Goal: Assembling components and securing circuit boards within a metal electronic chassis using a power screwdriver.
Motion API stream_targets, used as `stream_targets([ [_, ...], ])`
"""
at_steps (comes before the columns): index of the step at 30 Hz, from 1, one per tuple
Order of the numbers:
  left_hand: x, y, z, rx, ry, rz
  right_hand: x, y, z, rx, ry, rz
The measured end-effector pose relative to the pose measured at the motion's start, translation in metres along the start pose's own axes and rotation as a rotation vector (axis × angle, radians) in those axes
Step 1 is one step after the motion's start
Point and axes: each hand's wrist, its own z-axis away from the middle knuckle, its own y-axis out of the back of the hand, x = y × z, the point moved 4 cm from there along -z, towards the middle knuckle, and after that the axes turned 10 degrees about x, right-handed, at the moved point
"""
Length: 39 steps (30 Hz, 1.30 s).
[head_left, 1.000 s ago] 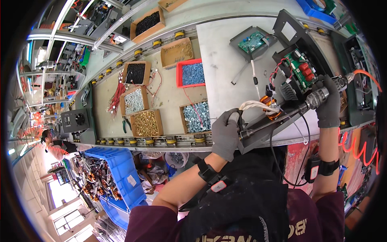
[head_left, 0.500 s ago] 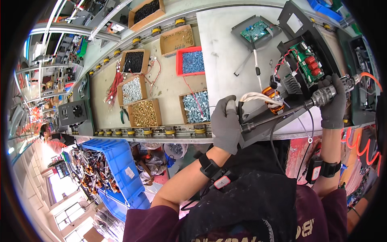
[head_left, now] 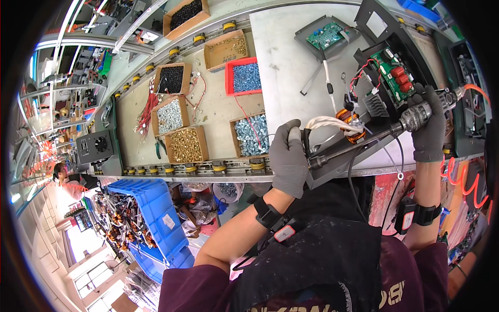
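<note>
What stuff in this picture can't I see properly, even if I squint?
All in the head view:
Underside of the power tool: partly covered by the right hand.
What the left hand touches underneath: its own back hides it.
Far circuit board: tiniest parts too small.
Blue tray: cut off by the top edge.

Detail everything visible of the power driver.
The power driver has a grey, metallic-looking body and a long, thin, dark shaft with a thicker socket-like tip. An orange hose meets its rear. It slants down-left across the picture; the right hand grips its body, its tip beside the left hand. Whether it is running cannot be told.
</note>
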Motion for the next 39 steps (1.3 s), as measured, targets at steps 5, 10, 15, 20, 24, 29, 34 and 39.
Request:
stream_targets([
  [5,-0.007,-0.001,0.002,0.005,0.011,0.043,0.002,0.016,-0.011,-0.005,0.014,0.005],
  [10,-0.008,-0.002,-0.001,0.015,0.027,0.035,0.001,0.010,-0.006,0.081,0.031,-0.027],
  [15,-0.007,0.004,-0.006,0.004,0.008,-0.050,0.002,0.001,-0.011,-0.037,-0.011,-0.012],
  [20,0.004,0.015,-0.011,-0.339,0.161,-0.059,-0.019,-0.033,0.014,-0.056,-0.017,0.016],
  [24,-0.002,0.051,-0.049,-0.423,0.215,0.099,-0.090,-0.138,0.063,-0.235,0.285,0.095],
  [29,-0.025,0.083,-0.098,-0.450,0.267,0.209,-0.142,-0.343,0.158,-0.603,0.670,0.397],
  [34,-0.004,0.097,-0.124,-0.558,0.255,0.179,-0.147,-0.521,0.168,-0.743,1.070,0.452],
  [39,-0.035,0.126,-0.142,-0.575,0.049,-0.083,-0.099,-0.640,0.152,-0.217,1.495,0.831],
])
